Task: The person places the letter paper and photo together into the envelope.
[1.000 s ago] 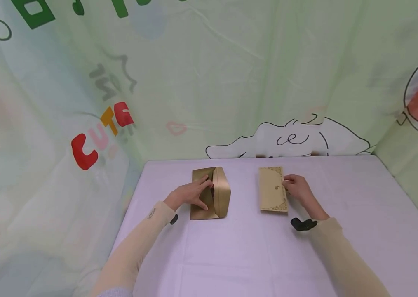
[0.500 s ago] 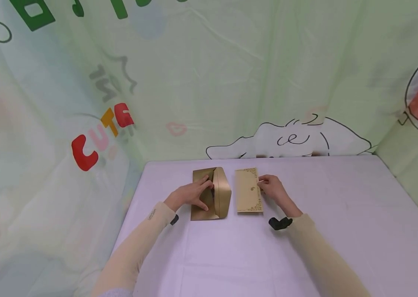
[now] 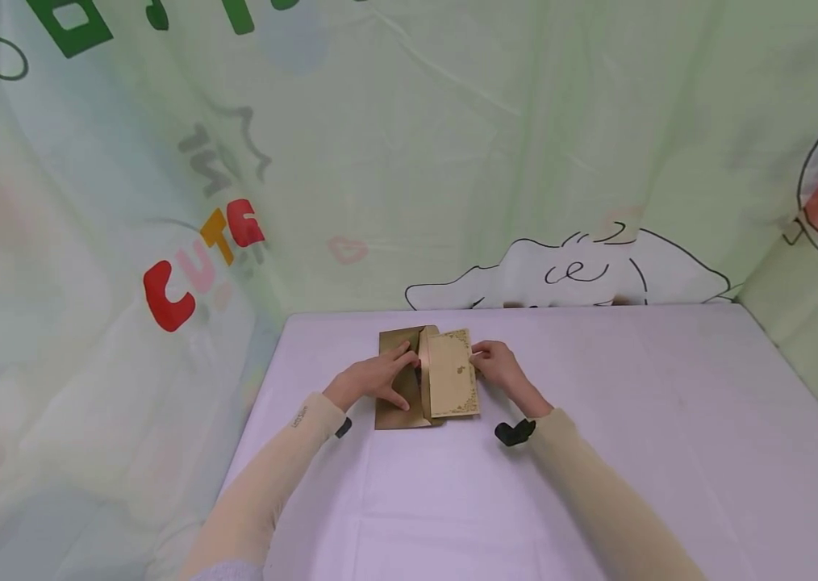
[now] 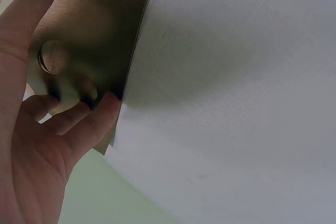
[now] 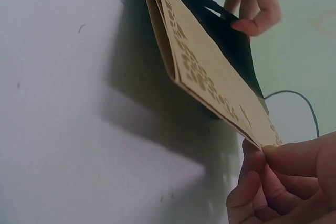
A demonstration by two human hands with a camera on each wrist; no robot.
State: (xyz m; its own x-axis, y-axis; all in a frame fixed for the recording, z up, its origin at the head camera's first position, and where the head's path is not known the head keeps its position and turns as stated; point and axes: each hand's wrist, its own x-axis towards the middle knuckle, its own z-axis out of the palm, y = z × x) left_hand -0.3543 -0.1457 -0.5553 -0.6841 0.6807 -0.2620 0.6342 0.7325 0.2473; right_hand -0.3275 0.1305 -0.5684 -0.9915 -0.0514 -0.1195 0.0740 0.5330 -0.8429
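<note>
A gold envelope (image 3: 394, 415) lies on the table with its flap to the right and its mouth parted. My left hand (image 3: 376, 379) holds it, thumb and fingers spread apart across the front panel and fingertips at the mouth's edge. Between thumb and fingertips, my right hand (image 5: 294, 177) pinches one long edge of a folded cream card (image 3: 448, 375). Brown floral ornaments mark the card's corners. In the head view the card overlaps the envelope's flap, its left edge close to the mouth. The right wrist view shows the card tilted above the tabletop, its folded layers slightly parted.
A pale lilac cloth covers the table (image 3: 598, 484). Behind it and to the sides hang printed curtains (image 3: 416, 161) with cartoon drawings and coloured letters. Dark wrist cameras are strapped to both sleeves.
My right hand has carried the card leftward, from apart on the right to over the envelope's flap. The left hand and envelope have stayed almost still.
</note>
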